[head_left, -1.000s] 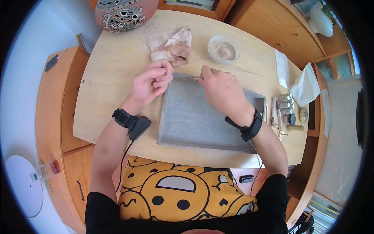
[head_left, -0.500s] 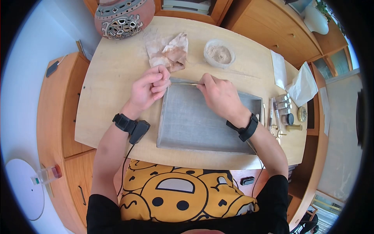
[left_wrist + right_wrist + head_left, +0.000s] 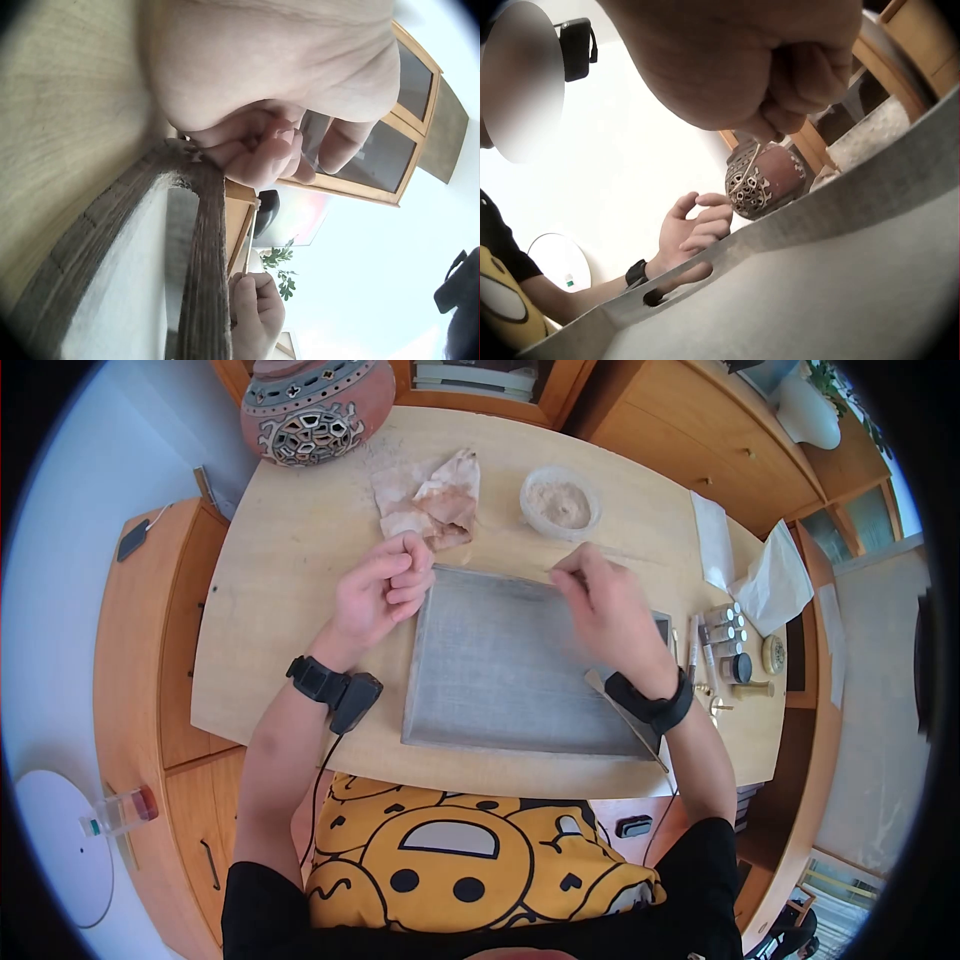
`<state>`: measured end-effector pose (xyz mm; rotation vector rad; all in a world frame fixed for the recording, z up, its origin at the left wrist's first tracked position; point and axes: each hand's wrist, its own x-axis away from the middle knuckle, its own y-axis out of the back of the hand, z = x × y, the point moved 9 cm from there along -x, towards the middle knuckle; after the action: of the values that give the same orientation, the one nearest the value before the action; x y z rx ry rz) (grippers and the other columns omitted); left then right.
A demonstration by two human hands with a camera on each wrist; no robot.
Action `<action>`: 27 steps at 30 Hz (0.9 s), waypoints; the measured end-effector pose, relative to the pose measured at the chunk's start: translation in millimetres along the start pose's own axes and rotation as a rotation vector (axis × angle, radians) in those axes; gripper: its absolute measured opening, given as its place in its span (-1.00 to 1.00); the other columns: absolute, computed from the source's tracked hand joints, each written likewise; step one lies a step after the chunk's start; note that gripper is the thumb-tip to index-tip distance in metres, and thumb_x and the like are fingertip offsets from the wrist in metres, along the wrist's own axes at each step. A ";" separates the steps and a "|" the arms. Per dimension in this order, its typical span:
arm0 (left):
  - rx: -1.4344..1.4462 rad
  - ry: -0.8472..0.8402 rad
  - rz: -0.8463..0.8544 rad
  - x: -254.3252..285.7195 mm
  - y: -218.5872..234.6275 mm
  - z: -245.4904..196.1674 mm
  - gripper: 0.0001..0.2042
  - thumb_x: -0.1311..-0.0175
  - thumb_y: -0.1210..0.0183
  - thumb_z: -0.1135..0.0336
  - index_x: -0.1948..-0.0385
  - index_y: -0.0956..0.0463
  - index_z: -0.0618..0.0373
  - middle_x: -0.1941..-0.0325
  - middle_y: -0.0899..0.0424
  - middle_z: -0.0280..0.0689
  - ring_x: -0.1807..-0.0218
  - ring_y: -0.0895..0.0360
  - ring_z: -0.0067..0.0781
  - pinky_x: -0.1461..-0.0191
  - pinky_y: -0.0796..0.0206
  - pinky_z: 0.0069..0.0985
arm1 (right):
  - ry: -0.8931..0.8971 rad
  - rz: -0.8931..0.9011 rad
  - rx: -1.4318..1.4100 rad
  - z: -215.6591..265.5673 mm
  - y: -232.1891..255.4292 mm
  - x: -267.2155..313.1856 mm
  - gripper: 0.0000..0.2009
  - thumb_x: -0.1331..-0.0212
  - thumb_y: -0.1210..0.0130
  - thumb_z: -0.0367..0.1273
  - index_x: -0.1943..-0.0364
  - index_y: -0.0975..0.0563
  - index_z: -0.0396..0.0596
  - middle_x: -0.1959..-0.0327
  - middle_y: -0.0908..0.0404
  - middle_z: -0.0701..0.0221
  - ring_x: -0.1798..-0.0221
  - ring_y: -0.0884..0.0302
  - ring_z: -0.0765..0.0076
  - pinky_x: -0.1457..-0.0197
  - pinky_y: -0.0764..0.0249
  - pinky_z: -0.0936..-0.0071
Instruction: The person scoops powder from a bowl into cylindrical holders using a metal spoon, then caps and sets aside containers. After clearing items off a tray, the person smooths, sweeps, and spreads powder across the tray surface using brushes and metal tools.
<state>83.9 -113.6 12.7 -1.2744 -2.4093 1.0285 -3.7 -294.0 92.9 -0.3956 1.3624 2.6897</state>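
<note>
Curled fingers of my left hand [image 3: 385, 592] are at the back-left corner of the grey tray [image 3: 490, 660]; no object shows in them. My right hand [image 3: 615, 615], slightly blurred, is over the tray's back right part. In the right wrist view, that hand [image 3: 742, 67] pinches a thin pale stick [image 3: 748, 168] between thumb and fingertips. The left wrist view shows the stick [image 3: 251, 232] upright from the distant right hand [image 3: 257, 315], its tip carrying a small pale bit. Beside the right wrist, a long thin tool [image 3: 632, 725] lies across the tray's right part.
Behind the tray are a crumpled stained cloth [image 3: 430, 500] and a bowl of pale paste [image 3: 560, 503]. A patterned clay pot [image 3: 318, 415] stands at the back left. Small jars [image 3: 724, 630], pens and brass pieces are on the right, with a white bag [image 3: 775, 580] behind them.
My right hand has moved right, away from the left hand, taking the stick with it. The long tool by the right wrist has come into sight. My left hand has barely moved.
</note>
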 end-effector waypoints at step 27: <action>-0.004 0.012 -0.004 0.2 -2.9 -0.9 -0.85 -0.38 0.01 0.27 0.35 -0.33 0.13 0.55 -0.08 -0.55 0.56 -0.07 -0.75 0.61 0.04 -0.74 | 0.067 0.217 0.321 30.7 -12.2 14.0 -0.86 -0.21 -0.13 -0.40 0.34 -0.43 -0.16 0.50 -0.61 0.17 0.46 -0.60 -0.05 0.39 -0.52 0.16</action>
<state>82.4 -114.1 15.3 -1.2733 -2.4052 1.0133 -20.3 -262.4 96.9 -0.3241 1.9200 2.5670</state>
